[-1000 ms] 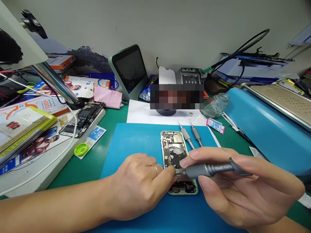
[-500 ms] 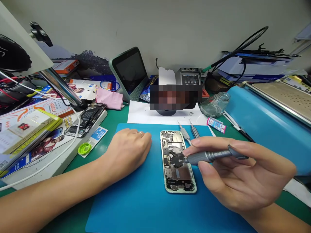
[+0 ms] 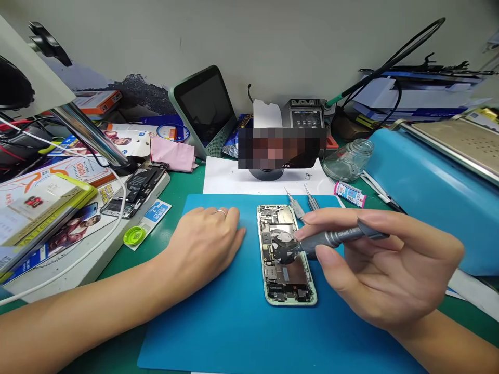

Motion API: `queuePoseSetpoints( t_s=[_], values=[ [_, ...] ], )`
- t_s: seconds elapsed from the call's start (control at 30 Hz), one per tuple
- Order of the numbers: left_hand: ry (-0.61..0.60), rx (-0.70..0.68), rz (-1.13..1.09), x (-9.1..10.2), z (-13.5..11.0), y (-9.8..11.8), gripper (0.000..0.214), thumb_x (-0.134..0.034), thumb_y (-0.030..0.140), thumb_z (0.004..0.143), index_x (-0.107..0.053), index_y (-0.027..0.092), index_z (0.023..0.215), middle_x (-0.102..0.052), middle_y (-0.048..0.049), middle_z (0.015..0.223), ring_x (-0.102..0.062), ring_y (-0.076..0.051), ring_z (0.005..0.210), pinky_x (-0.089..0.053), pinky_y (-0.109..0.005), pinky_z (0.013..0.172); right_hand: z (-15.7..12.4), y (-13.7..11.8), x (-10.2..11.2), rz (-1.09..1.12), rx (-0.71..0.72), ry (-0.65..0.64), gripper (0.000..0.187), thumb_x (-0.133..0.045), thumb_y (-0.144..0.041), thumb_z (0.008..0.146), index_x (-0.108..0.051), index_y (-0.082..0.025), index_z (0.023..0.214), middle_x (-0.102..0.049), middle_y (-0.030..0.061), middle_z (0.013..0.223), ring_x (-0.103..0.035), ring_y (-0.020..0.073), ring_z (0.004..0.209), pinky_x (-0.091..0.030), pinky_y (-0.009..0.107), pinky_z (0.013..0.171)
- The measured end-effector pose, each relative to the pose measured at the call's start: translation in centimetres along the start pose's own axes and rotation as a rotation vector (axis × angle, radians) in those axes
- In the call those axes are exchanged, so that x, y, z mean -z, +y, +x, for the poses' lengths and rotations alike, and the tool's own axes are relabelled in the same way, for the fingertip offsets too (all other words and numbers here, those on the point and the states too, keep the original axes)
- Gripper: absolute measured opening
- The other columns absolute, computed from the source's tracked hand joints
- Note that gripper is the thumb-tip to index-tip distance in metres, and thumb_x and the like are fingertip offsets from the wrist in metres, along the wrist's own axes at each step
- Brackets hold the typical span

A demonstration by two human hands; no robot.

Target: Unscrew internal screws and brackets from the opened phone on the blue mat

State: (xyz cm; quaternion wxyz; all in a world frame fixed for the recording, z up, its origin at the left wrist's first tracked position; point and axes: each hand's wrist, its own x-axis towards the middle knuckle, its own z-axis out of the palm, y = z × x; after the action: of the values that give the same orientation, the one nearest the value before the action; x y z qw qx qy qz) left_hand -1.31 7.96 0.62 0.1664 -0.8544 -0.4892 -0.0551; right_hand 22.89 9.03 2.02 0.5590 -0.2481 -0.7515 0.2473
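Observation:
An opened phone (image 3: 288, 280) with a pale green frame lies on the blue mat (image 3: 218, 332), its circuit boards and inner parts showing. My right hand (image 3: 393, 265) grips a grey precision screwdriver (image 3: 331, 240), held nearly level with its tip end over the phone's right side. Whether the tip touches the phone I cannot tell. To the phone's left, my left hand (image 3: 208, 241) rests knuckles up on the mat, closed, with a ring on one finger; nothing shows in it. Behind my right fingers lie two more screwdrivers, one light (image 3: 295, 203) and one darker (image 3: 312, 200).
A round-based stand (image 3: 266, 175) rises from white paper behind the mat. Right of it are a glass jar (image 3: 349, 160) and a blue machine (image 3: 432, 202). A second opened phone (image 3: 138, 189), a green cap (image 3: 134, 236) and boxes (image 3: 47, 208) crowd the left.
The view has shifted slightly. My right hand and the screwdriver have moved a little left and up in the picture. One finger of my left hand sticks out slightly more.

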Motion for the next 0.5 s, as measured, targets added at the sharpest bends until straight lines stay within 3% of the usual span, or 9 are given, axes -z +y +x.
queuePoseSetpoints(
  t_s=[0.1,0.3,0.5],
  values=[
    [0.04,-0.044,-0.08,0.3,-0.2,0.6,0.021,-0.066,0.032,0.094,-0.057,0.02,0.079,-0.06,-0.0019,0.061,-0.064,-0.025,0.055,-0.044,-0.037,0.053,-0.3,0.3,-0.1,0.039,-0.052,-0.036,0.064,-0.066,0.007,0.079,-0.061,-0.032,0.13,-0.077,0.0028,0.107,-0.077,0.0182,0.081,-0.069,0.032,0.067],
    [0.243,-0.215,-0.446,0.1,-1.1,1.7,0.025,-0.052,0.021,0.101,-0.063,0.018,0.079,-0.055,0.002,0.061,-0.052,-0.018,0.05,-0.035,-0.038,0.051,-1.1,1.0,-0.2,0.105,-0.211,-0.272,0.055,-0.061,0.001,0.09,-0.05,-0.033,0.131,-0.071,0.0027,0.109,-0.074,0.0167,0.087,-0.065,0.03,0.069],
    [0.181,-0.279,-0.566,-0.5,-1.7,2.2,0.028,-0.051,0.02,0.102,-0.062,0.018,0.076,-0.054,0.0022,0.061,-0.048,-0.016,0.051,-0.032,-0.038,0.051,-1.2,1.3,-0.4,0.179,-0.327,-0.333,0.049,-0.058,-0.001,0.093,-0.048,-0.033,0.128,-0.069,0.0013,0.111,-0.073,0.0123,0.088,-0.062,0.021,0.069]
  ],
)
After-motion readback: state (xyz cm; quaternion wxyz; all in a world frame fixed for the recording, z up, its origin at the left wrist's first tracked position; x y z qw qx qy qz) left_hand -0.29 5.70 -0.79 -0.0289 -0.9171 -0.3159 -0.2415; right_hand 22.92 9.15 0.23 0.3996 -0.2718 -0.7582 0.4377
